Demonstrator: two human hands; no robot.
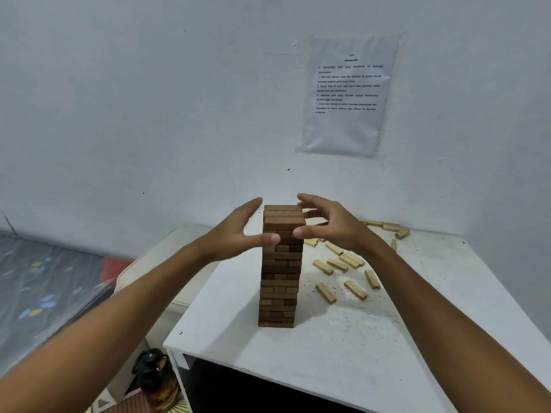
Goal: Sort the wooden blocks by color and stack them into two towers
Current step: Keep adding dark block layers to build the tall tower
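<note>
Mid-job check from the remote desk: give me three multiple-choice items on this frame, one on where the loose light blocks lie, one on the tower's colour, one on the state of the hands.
1. Where do the loose light blocks lie?
A. On the white table, right of the dark tower
B. On the floor
C. On top of the tower

2. What colour are the blocks in the dark tower?
A. Pale yellow
B. Dark brown
C. Red

3. How are the two hands?
A. Both gripping light blocks
B. Both resting flat on the table
C. Open, fingers spread, on either side of the tower top

Answers:
1 A, the pale blocks are scattered on the tabletop to the tower's right.
2 B, every visible layer is brown wood.
3 C, the left hand and right hand flank the top layers and hold nothing.
</note>
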